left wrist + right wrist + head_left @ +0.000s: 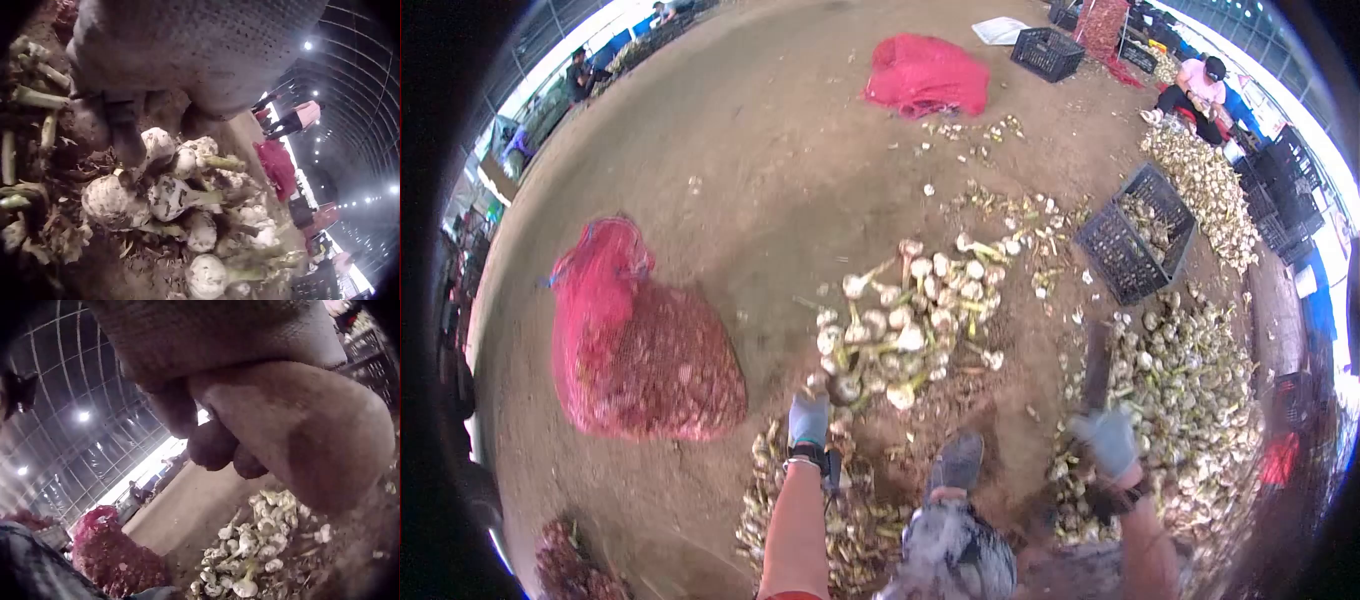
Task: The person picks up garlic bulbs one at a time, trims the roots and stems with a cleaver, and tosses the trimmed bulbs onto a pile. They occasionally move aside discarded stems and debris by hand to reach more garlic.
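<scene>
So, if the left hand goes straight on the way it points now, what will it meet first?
The left hand would probably meet the nearest garlic bulbs of the middle pile first; whether they already touch is unclear.

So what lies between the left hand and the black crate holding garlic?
In the head view, from left hand to black crate: the middle garlic pile, then scattered trimmings on dirt floor.
</scene>
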A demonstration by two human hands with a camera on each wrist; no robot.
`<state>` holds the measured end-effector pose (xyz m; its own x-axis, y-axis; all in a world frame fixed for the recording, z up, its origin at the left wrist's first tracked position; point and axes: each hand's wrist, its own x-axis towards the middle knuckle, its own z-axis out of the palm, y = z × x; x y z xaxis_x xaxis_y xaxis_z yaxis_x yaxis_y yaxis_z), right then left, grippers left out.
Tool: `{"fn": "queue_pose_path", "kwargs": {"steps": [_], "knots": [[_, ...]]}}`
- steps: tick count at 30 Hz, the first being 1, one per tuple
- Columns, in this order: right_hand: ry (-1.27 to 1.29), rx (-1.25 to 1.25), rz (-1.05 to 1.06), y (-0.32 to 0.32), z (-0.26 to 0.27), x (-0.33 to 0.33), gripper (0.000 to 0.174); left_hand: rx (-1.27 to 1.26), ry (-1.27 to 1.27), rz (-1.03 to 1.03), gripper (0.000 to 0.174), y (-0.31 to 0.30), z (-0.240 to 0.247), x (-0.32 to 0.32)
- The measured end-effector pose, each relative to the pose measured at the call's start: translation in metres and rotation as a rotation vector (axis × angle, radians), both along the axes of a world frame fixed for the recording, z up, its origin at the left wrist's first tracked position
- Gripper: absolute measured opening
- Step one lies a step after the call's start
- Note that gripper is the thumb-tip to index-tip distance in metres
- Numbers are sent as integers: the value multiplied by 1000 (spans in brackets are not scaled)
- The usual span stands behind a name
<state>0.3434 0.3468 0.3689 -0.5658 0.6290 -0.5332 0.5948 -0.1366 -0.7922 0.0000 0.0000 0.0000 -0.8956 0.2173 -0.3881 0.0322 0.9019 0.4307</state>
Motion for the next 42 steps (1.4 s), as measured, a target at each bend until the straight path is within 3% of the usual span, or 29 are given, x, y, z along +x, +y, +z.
{"fn": "queue_pose_path", "kwargs": {"steps": [1, 2, 3, 4, 5, 6, 7, 8, 9, 11, 12, 14, 15, 16, 17, 18, 20, 22, 24, 27, 29, 31, 32, 33, 35, 36, 37, 39, 42], "knots": [[-153, 152, 30, -8, -35, 18, 26, -51, 52, -89, 64, 1, 1, 6], [-155, 158, 16, -25, -51, 26, 26, -118, -67, 138, 59, 20, 49, 20], [-33, -54, -152, -20, -92, -20, 24, -213, -25, 121, 57, 42, 115, -33], [2, -196, -317, -27, -108, -13, 23, -264, -27, 59, 55, 54, 112, -32], [-8, -200, -331, -26, -164, 29, 23, -325, -30, -2, 54, 55, 107, -27], [17, 6, -112, -25, -219, 80, 22, -322, -36, -16, 54, 53, 99, -22], [49, 201, 106, -24, -260, 67, 21, -197, -35, -3, 51, 39, 93, -25], [-196, -123, -136, -29, -218, 39, 19, -70, -35, 7, 49, 35, 90, -28], [-195, -125, -155, -27, -223, 39, 19, 11, 55, 0, 41, 42, 121, -17], [42, 483, 277, -30, -237, 44, 17, 189, 85, 34, 37, 43, 131, -3], [-393, 939, 872, -26, -195, 13, 18, 352, 50, 0, 39, 52, 152, 10], [-184, 387, 415, -31, -207, -13, 20, 505, -16, -65, 44, 78, 198, 48], [-116, 582, 529, -33, -193, -30, 22, 538, -240, 18, 47, 96, 228, 65], [-41, 776, 644, -36, -180, -47, 24, 562, -177, -124, 50, 98, 207, 76], [-7, 359, 313, -44, -150, -69, 24, 566, -157, -212, 53, 121, 232, 94], [11, -50, -31, -55, -127, -86, 26, 749, -284, -198, 55, 128, 220, 110], [316, -213, -146, -66, -134, -92, 27, 771, -299, -357, 59, 141, 222, 134], [229, -202, -147, -62, -119, -90, 27, 790, -323, -426, 60, 146, 221, 151], [202, -307, -221, -63, -79, -94, 27, 1193, -838, -129, 69, 150, 218, 161], [221, -248, -159, -59, -87, -81, 26, 937, -606, -334, 76, 155, 231, 148], [241, -225, -153, -56, -103, -72, 28, 897, -529, -404, 76, 157, 227, 142], [-155, 294, 143, -49, -107, -68, 28, 810, -621, -386, 77, 163, 218, 136], [-160, 340, 226, -46, -105, -65, 29, 785, -371, -562, 73, 164, 216, 132], [-166, 322, 223, -40, -109, -65, 29, 770, -385, -561, 73, 164, 205, 130], [-168, 679, 628, -31, -119, -60, 32, 1188, -1499, 480, 62, 162, 181, 132], [-176, 660, 621, -28, -124, -57, 32, 1320, -1300, 99, 62, 164, 182, 136], [-148, 708, 661, -26, -128, -56, 29, 1301, -1313, 105, 62, 168, 184, 134], [-117, 749, 698, -19, -134, -55, 27, 669, -422, -719, 64, 179, 191, 120], [-165, 668, 742, -8, -135, -54, 23, 610, -421, -791, 65, 195, 197, 115]]}}
